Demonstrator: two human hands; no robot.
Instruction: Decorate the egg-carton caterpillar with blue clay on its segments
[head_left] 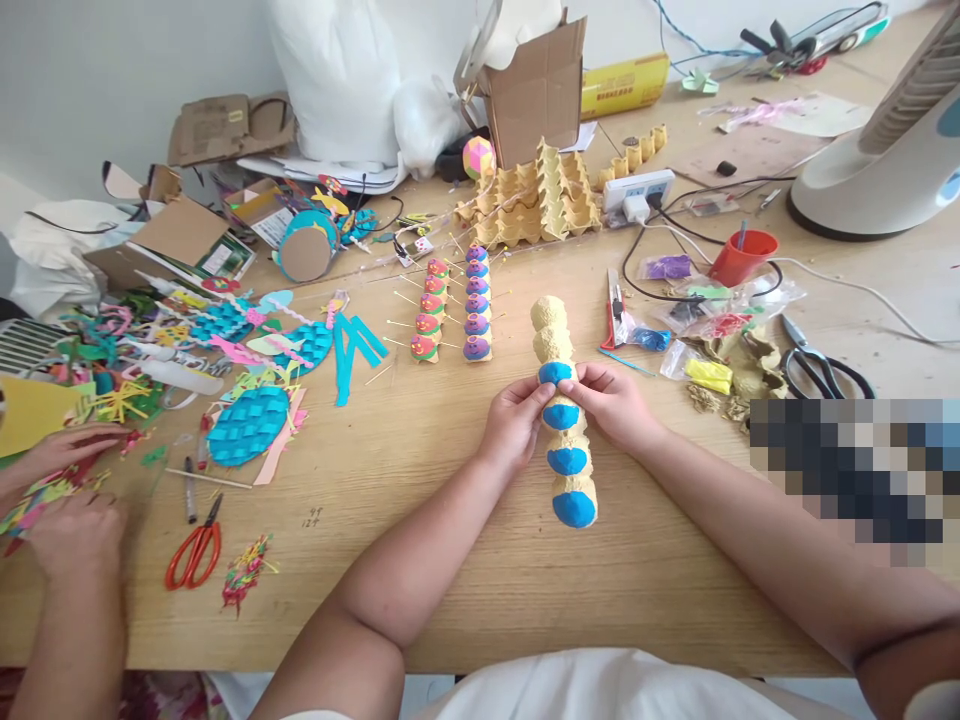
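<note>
Handwritten numerals (311, 518), perhaps 4 and 12, wood-grain table (420, 580), left hand (517, 418) and right hand (616, 405) close together, gripping between them a rough, lumpy carton strip (553, 342), smooth blue patches (575, 509)

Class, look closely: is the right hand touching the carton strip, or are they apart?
Touching. The head view shows the right hand at the strip's side, its thumb tip resting on a blue patch.
</note>
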